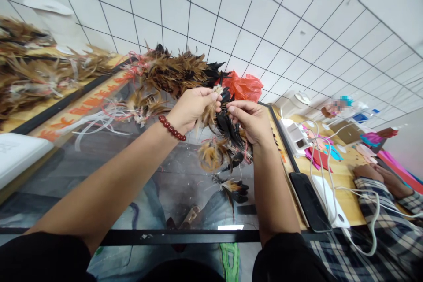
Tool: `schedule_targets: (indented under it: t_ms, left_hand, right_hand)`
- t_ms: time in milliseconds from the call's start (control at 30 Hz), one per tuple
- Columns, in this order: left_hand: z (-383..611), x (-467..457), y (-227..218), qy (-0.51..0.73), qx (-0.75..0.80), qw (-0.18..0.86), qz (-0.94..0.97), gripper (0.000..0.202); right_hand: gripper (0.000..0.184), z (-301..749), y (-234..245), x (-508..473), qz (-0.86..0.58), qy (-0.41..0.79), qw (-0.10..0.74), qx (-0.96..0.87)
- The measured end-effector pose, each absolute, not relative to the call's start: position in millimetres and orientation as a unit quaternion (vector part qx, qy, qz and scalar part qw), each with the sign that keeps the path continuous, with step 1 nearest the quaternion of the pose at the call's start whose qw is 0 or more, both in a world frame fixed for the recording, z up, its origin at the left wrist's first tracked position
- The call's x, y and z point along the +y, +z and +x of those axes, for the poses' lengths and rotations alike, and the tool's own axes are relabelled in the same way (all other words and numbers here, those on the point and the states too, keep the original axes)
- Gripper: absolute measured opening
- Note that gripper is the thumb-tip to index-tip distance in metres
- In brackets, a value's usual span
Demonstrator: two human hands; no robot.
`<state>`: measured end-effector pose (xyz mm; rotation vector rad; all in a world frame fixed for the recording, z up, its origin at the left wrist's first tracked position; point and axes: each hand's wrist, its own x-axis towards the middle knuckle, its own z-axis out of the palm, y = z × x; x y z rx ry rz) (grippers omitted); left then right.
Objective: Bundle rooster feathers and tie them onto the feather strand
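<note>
My left hand [194, 105], a red bead bracelet [172, 128] on its wrist, pinches a small bunch of brown feathers [208, 116] by its pale, fluffy base. Beside it, my right hand [253, 120] is closed, thumb and fingertips together on what looks like a thin dark feather. Black feathers [230, 128] lie under and between the hands. Nearer to me on the glass tabletop [132, 180] are a loose brown tuft [211, 155] and a small dark-tipped feather bunch [235, 190].
Brown and black feather bundles [178, 68] lie along the back, beside a red plastic bag [246, 86]. White ties [99, 121] lie to the left. At right are a black phone [309, 200], a white power strip [330, 202] with cables, and another person's plaid sleeve [376, 205].
</note>
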<state>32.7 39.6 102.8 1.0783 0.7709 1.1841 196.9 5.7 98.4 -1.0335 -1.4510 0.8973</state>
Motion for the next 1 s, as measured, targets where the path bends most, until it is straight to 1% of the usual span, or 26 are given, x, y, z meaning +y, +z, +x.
schedule_targets:
  t_ms: [100, 200, 333, 533, 633, 733, 867, 1000]
  left_hand:
    - [34, 35, 103, 0.481, 0.315, 0.681, 0.454, 0.012]
    - [35, 34, 103, 0.461, 0.299, 0.702, 0.453, 0.012]
    - [36, 33, 103, 0.444, 0.291, 0.722, 0.443, 0.013]
    - [36, 31, 104, 0.419, 0.288, 0.735, 0.448, 0.013]
    - [36, 33, 101, 0.413, 0.287, 0.726, 0.47, 0.018]
    - [37, 34, 97, 0.415, 0.285, 0.708, 0.495, 0.022]
    - [37, 35, 94, 0.415, 0.27, 0.706, 0.506, 0.022]
    - [35, 35, 96, 0.391, 0.259, 0.718, 0.514, 0.02]
  right_hand:
    - [0.025, 193, 101, 4, -0.432, 0.405, 0.566, -0.573]
    - [0.027, 190, 101, 4, -0.431, 0.395, 0.578, -0.57]
    - [0.024, 187, 98, 6, -0.425, 0.337, 0.594, -0.594]
    - [0.013, 188, 86, 15, -0.393, 0.259, 0.625, -0.622]
    - [0.01, 188, 85, 16, -0.401, 0.208, 0.621, -0.641]
    - [0.013, 187, 84, 15, -0.419, 0.175, 0.603, -0.656]
    - [0.018, 186, 82, 18, -0.43, 0.194, 0.594, -0.652]
    - [0.031, 189, 80, 20, -0.411, 0.281, 0.579, -0.646]
